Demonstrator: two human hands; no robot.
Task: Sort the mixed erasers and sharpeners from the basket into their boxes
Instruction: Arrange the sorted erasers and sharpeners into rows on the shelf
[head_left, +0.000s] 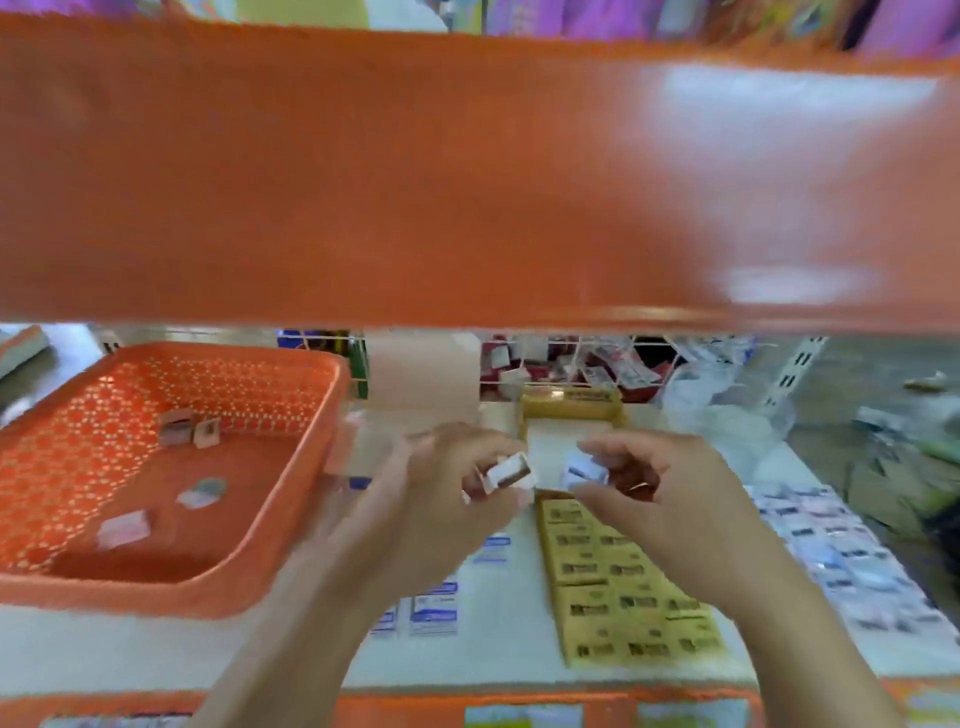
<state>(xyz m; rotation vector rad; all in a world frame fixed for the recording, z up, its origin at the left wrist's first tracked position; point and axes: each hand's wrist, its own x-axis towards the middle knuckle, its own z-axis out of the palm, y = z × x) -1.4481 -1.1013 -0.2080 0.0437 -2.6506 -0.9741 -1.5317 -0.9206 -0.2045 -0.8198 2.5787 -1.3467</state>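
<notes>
Shop shelf: left hand pinches white item, right hand pinches bluish item

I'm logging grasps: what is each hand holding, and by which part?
The left hand pinches a small white-and-brown piece by one end; the right hand, a small white-and-blue piece, likewise.

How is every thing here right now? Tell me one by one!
Orange basket: sitting flat, holds only a few loose pieces.
Left hand: fingers pinch a white-and-brown piece.
Right hand: fingers pinch a blue-white piece.
Yellow packs: lying flat in neat rows.
Blue-and-white packs: in rows at the right, too blurred to say more.
</notes>
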